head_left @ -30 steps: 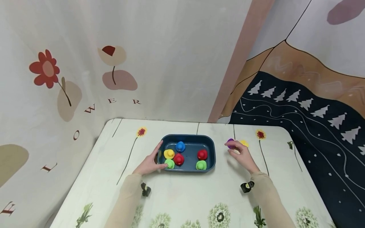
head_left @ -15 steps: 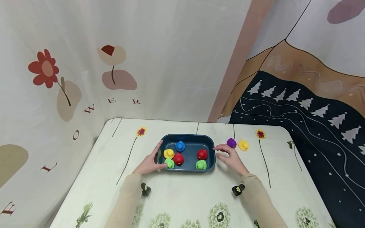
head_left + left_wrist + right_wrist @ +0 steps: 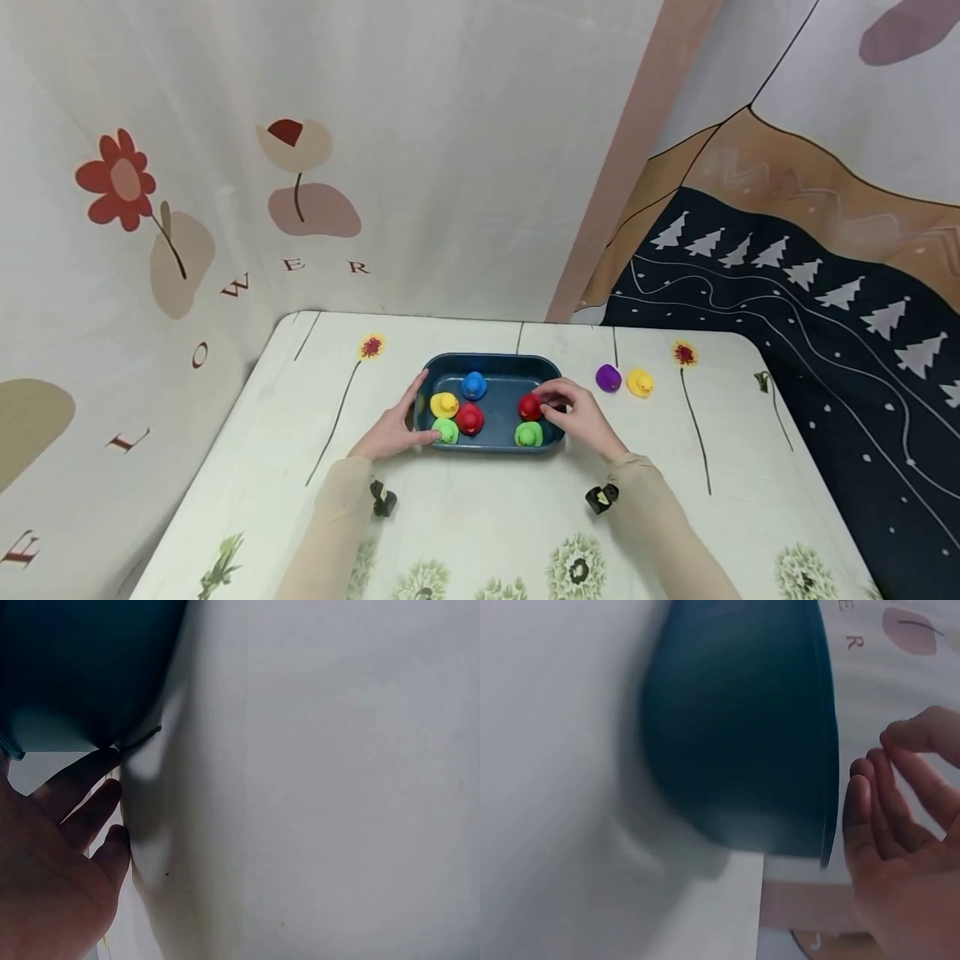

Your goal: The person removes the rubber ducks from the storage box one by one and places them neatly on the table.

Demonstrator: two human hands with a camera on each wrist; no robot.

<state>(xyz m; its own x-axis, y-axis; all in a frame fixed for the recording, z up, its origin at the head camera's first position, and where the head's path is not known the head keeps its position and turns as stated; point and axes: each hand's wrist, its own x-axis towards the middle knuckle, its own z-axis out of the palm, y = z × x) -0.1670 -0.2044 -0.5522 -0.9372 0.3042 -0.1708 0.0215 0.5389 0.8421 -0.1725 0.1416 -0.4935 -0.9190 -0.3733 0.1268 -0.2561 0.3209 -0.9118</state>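
A dark blue tray (image 3: 495, 446) with several small toy ducks stands on the table. My left hand (image 3: 393, 429) grips its left end, thumb over the near corner beside a green duck (image 3: 446, 431); in the left wrist view, fingers (image 3: 82, 780) meet its outer wall. My right hand (image 3: 581, 412) is over the tray's right end, bent fingertips close by a red duck (image 3: 529, 407); the right wrist view shows it above the rim, with nothing visible between the fingers. Another green duck (image 3: 528, 434) sits in front of that red one.
Inside the tray's left half are a blue duck (image 3: 474, 385), a yellow duck (image 3: 444, 405) and a second red duck (image 3: 469, 418). A purple duck (image 3: 608, 378) and another yellow duck (image 3: 641, 382) lie on the tabletop right of the tray. A printed curtain (image 3: 450, 167) hangs behind.
My right hand has moved left, away from the purple duck, across the tray's right rim to the red duck. The purple duck stays on the table. My left hand has not moved.
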